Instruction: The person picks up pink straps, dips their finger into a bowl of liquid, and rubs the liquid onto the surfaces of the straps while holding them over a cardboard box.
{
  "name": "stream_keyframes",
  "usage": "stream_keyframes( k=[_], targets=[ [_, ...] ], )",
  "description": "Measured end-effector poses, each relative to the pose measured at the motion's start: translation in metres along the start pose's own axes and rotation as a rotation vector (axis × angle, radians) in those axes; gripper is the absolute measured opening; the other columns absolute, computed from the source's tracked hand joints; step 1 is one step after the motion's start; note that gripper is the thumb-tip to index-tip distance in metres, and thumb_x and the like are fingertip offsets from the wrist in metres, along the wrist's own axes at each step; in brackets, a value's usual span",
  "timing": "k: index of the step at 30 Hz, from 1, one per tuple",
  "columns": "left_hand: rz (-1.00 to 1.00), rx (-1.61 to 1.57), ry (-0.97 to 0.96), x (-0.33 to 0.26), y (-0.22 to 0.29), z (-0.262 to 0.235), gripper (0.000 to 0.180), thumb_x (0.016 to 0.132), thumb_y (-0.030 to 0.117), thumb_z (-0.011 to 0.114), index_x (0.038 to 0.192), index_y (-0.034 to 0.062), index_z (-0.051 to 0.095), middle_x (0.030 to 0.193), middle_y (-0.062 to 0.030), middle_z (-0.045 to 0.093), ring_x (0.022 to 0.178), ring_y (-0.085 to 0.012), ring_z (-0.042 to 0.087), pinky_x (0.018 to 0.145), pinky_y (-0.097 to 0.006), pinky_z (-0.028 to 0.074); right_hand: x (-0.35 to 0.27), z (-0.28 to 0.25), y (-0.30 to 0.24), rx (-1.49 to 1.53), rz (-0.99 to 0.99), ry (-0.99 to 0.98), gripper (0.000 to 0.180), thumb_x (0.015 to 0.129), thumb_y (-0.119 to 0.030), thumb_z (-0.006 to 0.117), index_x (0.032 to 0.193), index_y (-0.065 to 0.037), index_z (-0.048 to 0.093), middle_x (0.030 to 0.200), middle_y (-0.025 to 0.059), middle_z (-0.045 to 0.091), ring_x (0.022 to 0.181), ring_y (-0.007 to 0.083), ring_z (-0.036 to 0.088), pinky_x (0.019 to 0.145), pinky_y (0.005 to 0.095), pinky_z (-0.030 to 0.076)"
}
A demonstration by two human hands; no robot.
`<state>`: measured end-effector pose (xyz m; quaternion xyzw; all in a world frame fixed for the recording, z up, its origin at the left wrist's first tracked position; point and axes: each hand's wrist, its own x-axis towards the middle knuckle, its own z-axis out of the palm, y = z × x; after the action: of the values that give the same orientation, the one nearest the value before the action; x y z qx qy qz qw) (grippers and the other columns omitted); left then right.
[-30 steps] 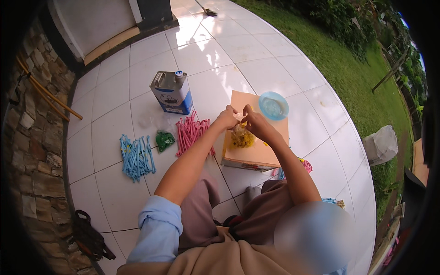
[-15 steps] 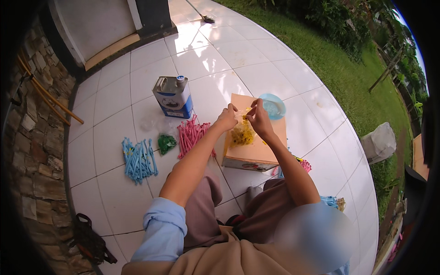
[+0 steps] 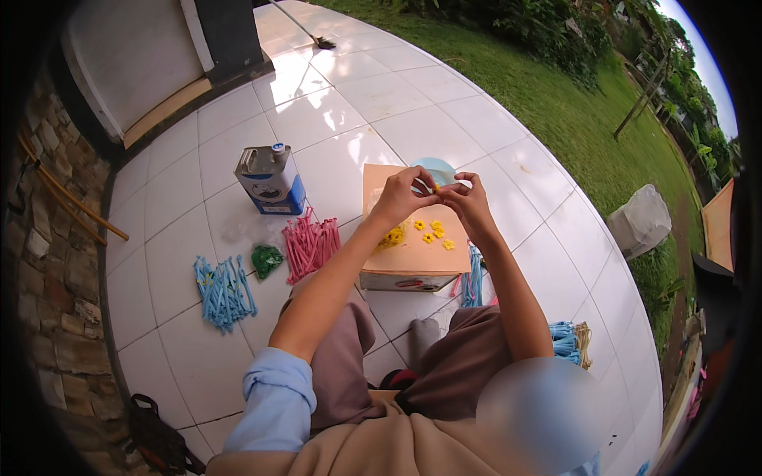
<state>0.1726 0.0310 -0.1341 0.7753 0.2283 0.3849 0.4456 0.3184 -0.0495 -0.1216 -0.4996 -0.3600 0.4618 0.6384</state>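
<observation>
Head view is showing both hands, left (image 3: 403, 194) and right (image 3: 470, 200), pinching together one small yellow piece (image 3: 436, 188) above the cardboard box (image 3: 413, 255) where more yellow pieces (image 3: 432, 232) are lying.

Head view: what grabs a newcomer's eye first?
Both hands, the left hand and right hand, meet over a cardboard box, pinching a tiny yellow piece between them. Small yellow flowers are scattered on the box top. On the white tiles to the left lie a pink bundle, a blue bundle and a metal can.
</observation>
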Motion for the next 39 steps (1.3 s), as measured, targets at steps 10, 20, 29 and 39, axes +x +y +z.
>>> stream_keyframes(
  k=[10, 20, 29, 39],
  targets=[
    [-0.205, -0.511, -0.152, 0.007, 0.001, 0.02, 0.016, 0.076, 0.008, 0.071, 0.087, -0.0007, 0.064, 0.083, -0.0087, 0.067, 0.077, -0.0138, 0.065, 0.071, -0.026, 0.054, -0.008, -0.041, -0.011, 0.22, 0.108, -0.089, 0.046, 0.075, 0.007, 0.063, 0.106, -0.003, 0.031, 0.088, 0.0171, 0.059, 0.085, 0.0225, 0.061, 0.08, 0.0292, 0.05],
    [-0.298, -0.578, -0.184, 0.009, 0.004, 0.037, 0.018, 0.079, 0.008, 0.068, 0.093, 0.0002, 0.062, 0.09, -0.0076, 0.064, 0.084, -0.0142, 0.063, 0.077, -0.026, 0.054, -0.013, -0.045, -0.012, -0.201, -0.097, -0.073, 0.044, 0.078, 0.001, 0.062, 0.103, -0.005, 0.026, 0.085, 0.0128, 0.059, 0.077, 0.0164, 0.056, 0.071, 0.0256, 0.046],
    [-0.385, -0.539, 0.007, 0.018, -0.005, 0.027, 0.017, 0.079, 0.006, 0.067, 0.092, -0.0017, 0.061, 0.087, -0.0082, 0.065, 0.082, -0.0149, 0.064, 0.071, -0.025, 0.054, 0.0, -0.074, -0.006, 0.224, -0.015, 0.04, 0.045, 0.078, 0.0, 0.062, 0.102, -0.006, 0.025, 0.088, 0.0177, 0.058, 0.08, 0.0186, 0.052, 0.08, 0.0289, 0.044],
    [-0.054, 0.637, -0.309, -0.004, -0.074, 0.046, 0.011, 0.07, 0.007, 0.069, 0.077, 0.0005, 0.064, 0.073, -0.0139, 0.064, 0.07, -0.0269, 0.063, 0.064, -0.034, 0.05, 0.008, -0.058, 0.072, -0.916, -0.098, -0.079, 0.041, 0.071, 0.003, 0.066, 0.095, -0.003, 0.033, 0.069, 0.0134, 0.062, 0.062, 0.0199, 0.063, 0.056, 0.028, 0.05]
  ],
)
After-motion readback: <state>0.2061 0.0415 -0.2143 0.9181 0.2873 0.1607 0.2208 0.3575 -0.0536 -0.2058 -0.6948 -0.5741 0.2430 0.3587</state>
